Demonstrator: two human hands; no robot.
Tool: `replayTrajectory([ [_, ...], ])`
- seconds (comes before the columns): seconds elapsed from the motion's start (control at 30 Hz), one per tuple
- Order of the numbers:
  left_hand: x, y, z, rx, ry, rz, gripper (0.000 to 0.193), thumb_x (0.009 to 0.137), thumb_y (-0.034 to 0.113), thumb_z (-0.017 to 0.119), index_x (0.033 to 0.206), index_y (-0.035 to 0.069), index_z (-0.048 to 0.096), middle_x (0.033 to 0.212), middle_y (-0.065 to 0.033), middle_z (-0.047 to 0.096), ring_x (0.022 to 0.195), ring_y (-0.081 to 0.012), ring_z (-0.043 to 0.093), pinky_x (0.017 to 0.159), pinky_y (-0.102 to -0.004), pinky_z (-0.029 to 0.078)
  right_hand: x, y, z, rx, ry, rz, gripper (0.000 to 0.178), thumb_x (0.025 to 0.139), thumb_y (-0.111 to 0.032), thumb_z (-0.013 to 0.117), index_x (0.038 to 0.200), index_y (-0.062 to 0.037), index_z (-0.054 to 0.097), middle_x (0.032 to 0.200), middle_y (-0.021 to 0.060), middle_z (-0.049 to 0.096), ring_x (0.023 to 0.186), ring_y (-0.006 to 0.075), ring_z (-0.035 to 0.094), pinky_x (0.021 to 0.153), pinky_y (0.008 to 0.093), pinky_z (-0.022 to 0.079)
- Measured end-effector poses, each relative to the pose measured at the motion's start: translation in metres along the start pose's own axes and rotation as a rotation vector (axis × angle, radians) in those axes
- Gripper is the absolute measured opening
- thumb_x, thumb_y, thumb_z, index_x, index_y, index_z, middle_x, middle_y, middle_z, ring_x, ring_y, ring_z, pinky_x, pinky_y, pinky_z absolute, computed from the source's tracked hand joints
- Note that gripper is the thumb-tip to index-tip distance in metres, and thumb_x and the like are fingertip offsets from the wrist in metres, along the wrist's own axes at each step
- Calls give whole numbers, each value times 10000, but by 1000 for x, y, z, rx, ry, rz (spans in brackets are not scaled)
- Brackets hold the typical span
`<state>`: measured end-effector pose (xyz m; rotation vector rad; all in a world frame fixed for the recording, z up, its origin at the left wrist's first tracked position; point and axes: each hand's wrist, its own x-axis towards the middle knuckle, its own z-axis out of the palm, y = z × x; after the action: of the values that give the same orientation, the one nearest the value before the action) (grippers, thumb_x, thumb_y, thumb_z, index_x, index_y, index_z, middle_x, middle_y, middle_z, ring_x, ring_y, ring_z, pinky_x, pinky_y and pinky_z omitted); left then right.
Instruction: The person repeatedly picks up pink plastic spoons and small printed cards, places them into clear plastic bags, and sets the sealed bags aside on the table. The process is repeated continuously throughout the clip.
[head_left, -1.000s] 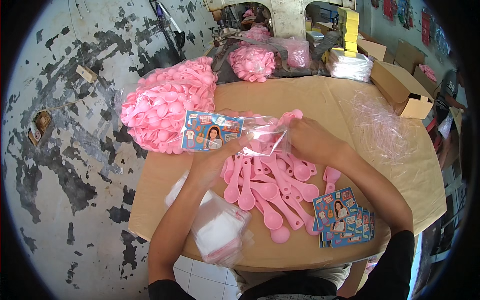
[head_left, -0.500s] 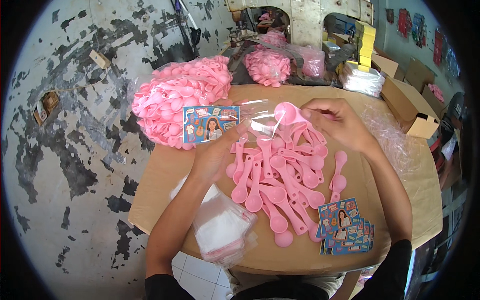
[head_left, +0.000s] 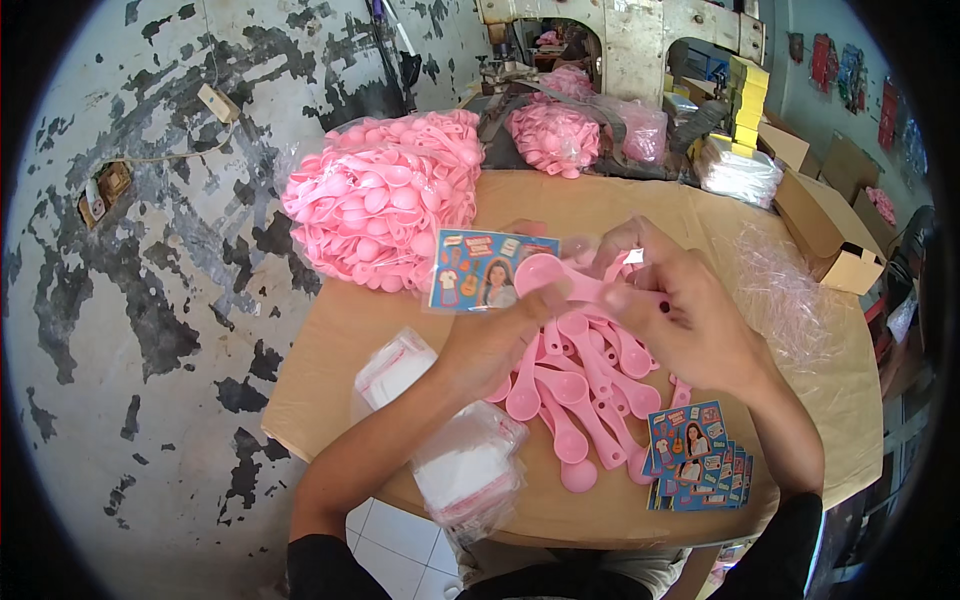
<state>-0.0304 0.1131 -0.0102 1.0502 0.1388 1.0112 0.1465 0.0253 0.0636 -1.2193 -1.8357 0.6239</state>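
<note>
My left hand (head_left: 495, 345) is closed on a clear plastic bag holding a blue printed card (head_left: 478, 272). Its thumb lies by the bowl of a pink double-ended measuring spoon (head_left: 541, 276). My right hand (head_left: 680, 315) grips the spoon's other part, fingers curled and slightly blurred. Whether the spoon is inside the bag or in front of it, I cannot tell. Under both hands lies a loose pile of pink measuring spoons (head_left: 572, 392). A stack of clear bags (head_left: 468, 460) rests below my left forearm, and a stack of printed cards (head_left: 695, 455) beside my right forearm.
A big clear sack of pink spoons (head_left: 385, 205) stands at the far left of the brown-covered table (head_left: 330, 370). Smaller bagged spoons (head_left: 555, 138), an old machine (head_left: 630, 40), yellow boxes (head_left: 746, 100) and an open carton (head_left: 825, 225) sit behind. Crumpled clear plastic (head_left: 785, 290) lies right.
My hands have come together, the right moving inward and down with the spoon. The bag with the card has shifted right and down. The whole view has also moved slightly.
</note>
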Motion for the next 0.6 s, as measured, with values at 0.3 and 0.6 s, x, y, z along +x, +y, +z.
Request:
replayTrajectory([
  [0.3, 12, 11, -16, 130, -11, -146, 833, 905, 522, 531, 1450, -4, 184, 1430, -237, 352, 1355, -313, 344, 1145, -418, 265, -10, -2, -51, -167, 401, -331, 47, 874, -60, 610, 846, -23, 609, 669, -62, 493, 577, 16, 414, 502, 204, 299],
  [0.6, 4, -5, 42, 1065, -439, 85, 770, 817, 196, 726, 1411, -51, 302, 1409, -188, 401, 1304, -256, 404, 1042, -364, 364, -9, -5, -36, -376, 235, -184, 139, 861, -113, 663, 763, -18, 636, 503, -60, 404, 472, 33, 345, 464, 226, 311],
])
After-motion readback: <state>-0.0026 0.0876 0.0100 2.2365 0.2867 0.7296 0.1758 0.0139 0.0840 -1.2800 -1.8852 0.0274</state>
